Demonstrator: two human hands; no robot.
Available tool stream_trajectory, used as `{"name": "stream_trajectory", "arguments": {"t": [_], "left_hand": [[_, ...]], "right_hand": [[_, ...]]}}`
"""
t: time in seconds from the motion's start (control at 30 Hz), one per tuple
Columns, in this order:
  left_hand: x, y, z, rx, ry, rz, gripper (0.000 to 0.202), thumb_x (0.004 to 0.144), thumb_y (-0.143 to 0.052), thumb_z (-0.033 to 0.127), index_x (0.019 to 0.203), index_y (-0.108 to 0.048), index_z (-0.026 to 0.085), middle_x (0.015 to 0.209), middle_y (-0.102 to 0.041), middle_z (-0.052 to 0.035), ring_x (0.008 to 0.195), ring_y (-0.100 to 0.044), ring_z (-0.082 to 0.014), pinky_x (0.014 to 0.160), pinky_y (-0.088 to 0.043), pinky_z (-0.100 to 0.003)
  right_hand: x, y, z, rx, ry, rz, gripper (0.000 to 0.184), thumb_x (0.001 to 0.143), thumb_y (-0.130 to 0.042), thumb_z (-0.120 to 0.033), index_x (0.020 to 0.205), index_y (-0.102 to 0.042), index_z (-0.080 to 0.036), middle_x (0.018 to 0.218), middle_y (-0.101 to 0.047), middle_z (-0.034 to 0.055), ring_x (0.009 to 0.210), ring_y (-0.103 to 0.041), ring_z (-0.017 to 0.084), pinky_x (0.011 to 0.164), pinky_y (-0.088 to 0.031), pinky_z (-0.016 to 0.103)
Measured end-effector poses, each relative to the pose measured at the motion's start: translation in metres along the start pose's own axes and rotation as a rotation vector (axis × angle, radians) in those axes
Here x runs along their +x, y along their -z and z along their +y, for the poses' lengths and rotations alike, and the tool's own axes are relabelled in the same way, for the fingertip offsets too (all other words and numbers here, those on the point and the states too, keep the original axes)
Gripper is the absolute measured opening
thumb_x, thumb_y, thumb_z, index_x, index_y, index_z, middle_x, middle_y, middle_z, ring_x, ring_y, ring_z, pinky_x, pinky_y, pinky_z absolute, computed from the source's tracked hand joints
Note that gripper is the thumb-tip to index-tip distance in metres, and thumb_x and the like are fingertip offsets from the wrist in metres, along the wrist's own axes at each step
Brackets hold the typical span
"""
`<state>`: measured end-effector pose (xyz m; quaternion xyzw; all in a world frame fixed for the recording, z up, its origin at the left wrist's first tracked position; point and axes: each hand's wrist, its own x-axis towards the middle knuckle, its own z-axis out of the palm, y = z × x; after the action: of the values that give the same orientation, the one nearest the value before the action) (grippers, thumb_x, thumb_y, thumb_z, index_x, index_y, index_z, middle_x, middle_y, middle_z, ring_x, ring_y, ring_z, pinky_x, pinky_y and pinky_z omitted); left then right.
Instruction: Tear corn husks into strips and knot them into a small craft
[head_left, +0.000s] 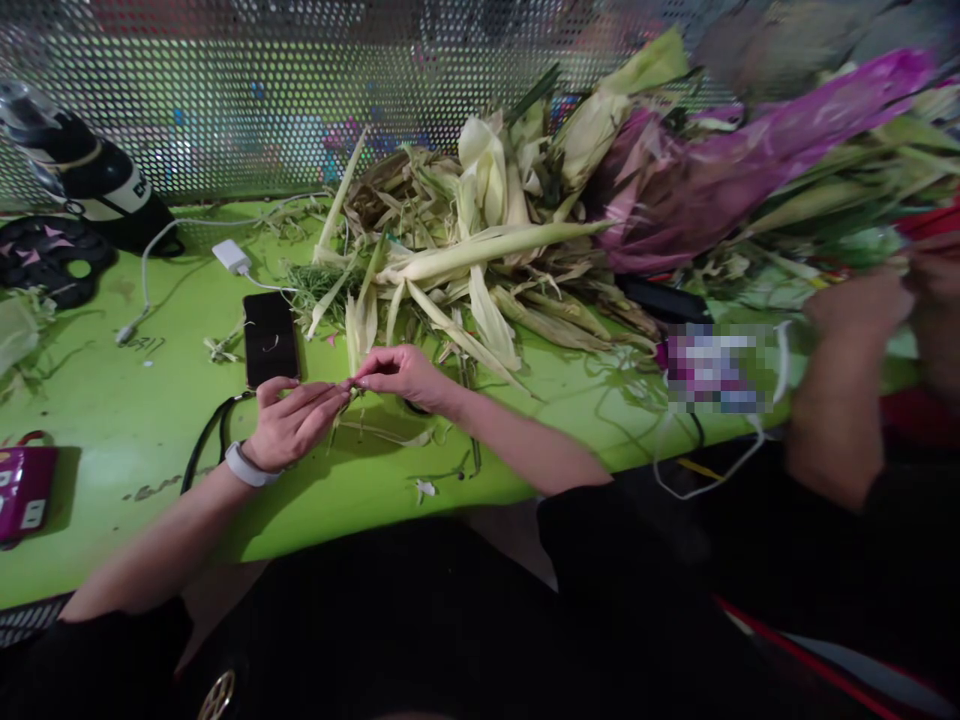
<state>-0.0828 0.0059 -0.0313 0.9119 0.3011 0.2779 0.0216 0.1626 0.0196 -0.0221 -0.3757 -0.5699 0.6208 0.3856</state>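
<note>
My left hand [296,425], with a pale band on its wrist, has its fingers pressed together above the green table [172,400]. The thumb and forefinger of my right hand [401,375] pinch right at the left fingertips, so both hands meet. What lies between them is small and mostly hidden; a bit of greenish plant matter shows just under the fingertips. Behind my hands spreads a heap of corn husks [450,260], pale and dry. A dark phone [271,340] lies flat just beyond my left hand.
A black bottle [112,180] leans at the back left, near a white charger [231,256] and its cable. A magenta case [26,490] sits at left. On the right are a purple plastic bag [675,190] and another person's arm [840,390]. Perforated metal [247,100] backs the table.
</note>
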Motion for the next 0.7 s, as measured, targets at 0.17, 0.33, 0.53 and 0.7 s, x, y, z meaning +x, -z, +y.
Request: {"name": "stream_trajectory", "arguments": {"t": [0.17, 0.33, 0.53, 0.7], "left_hand": [[0.001, 0.001, 0.0, -0.137, 0.11, -0.04, 0.028, 0.091, -0.062, 0.025, 0.116, -0.066, 0.036, 0.104, -0.078, 0.0016, 0.097, -0.073, -0.0233, 0.091, -0.041, -0.04], [0.003, 0.002, 0.001, -0.184, 0.135, -0.027, 0.025, 0.09, -0.063, 0.027, 0.113, -0.067, 0.037, 0.103, -0.079, 0.0015, 0.096, -0.073, -0.0239, 0.089, -0.04, -0.041], [0.004, 0.002, 0.002, -0.151, 0.12, -0.044, 0.024, 0.09, -0.063, 0.027, 0.112, -0.066, 0.035, 0.103, -0.079, 0.0013, 0.096, -0.073, -0.024, 0.087, -0.04, -0.042], [0.005, 0.004, 0.004, -0.144, 0.07, -0.012, 0.028, 0.089, -0.064, 0.024, 0.113, -0.066, 0.036, 0.104, -0.079, 0.0012, 0.094, -0.074, -0.0237, 0.086, -0.04, -0.041]], "right_hand": [[-0.005, 0.001, -0.014, -0.302, 0.216, 0.123, 0.014, 0.08, -0.071, -0.029, 0.082, -0.072, -0.015, 0.085, -0.065, 0.0028, 0.075, -0.056, 0.012, 0.071, -0.05, 0.03], [-0.004, 0.004, -0.017, -0.196, 0.036, -0.09, 0.02, 0.08, -0.072, -0.033, 0.09, -0.075, -0.016, 0.087, -0.067, 0.003, 0.071, -0.054, 0.01, 0.066, -0.047, 0.027], [-0.002, 0.001, -0.01, 0.028, -0.108, -0.099, 0.022, 0.074, -0.079, -0.032, 0.087, -0.075, -0.014, 0.078, -0.069, 0.0015, 0.068, -0.056, 0.009, 0.066, -0.046, 0.025], [-0.005, -0.005, -0.01, -0.035, -0.039, -0.036, 0.022, 0.073, -0.079, -0.031, 0.084, -0.072, -0.013, 0.082, -0.069, 0.0021, 0.071, -0.059, 0.01, 0.069, -0.049, 0.027]]}}
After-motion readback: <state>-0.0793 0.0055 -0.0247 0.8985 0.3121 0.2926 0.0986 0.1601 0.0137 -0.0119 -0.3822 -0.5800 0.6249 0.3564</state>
